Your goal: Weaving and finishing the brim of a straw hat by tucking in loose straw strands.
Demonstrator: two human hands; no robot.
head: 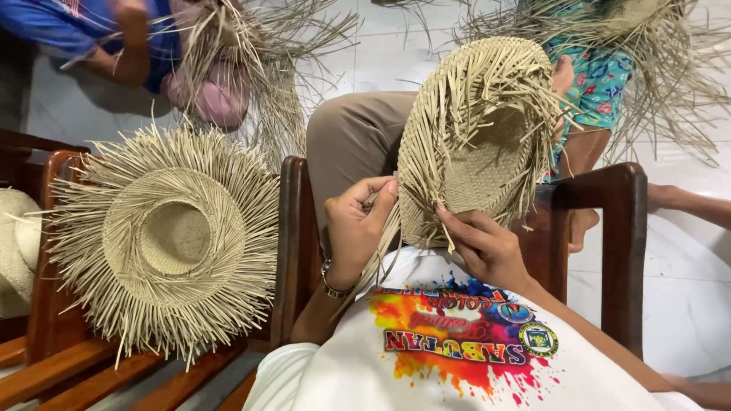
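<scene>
Straw hat (472,129) apparently pinched by left hand (358,224), right hand (483,247)

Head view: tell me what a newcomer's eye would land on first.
In the centre, the half-woven straw hat with loose pale strands stands out, held on the person's lap by the left hand and right hand at its lower edge. To the left, a round straw hat with a spiky unfinished fringe rests on a dark wooden chair. Other people work straw at the top.
</scene>
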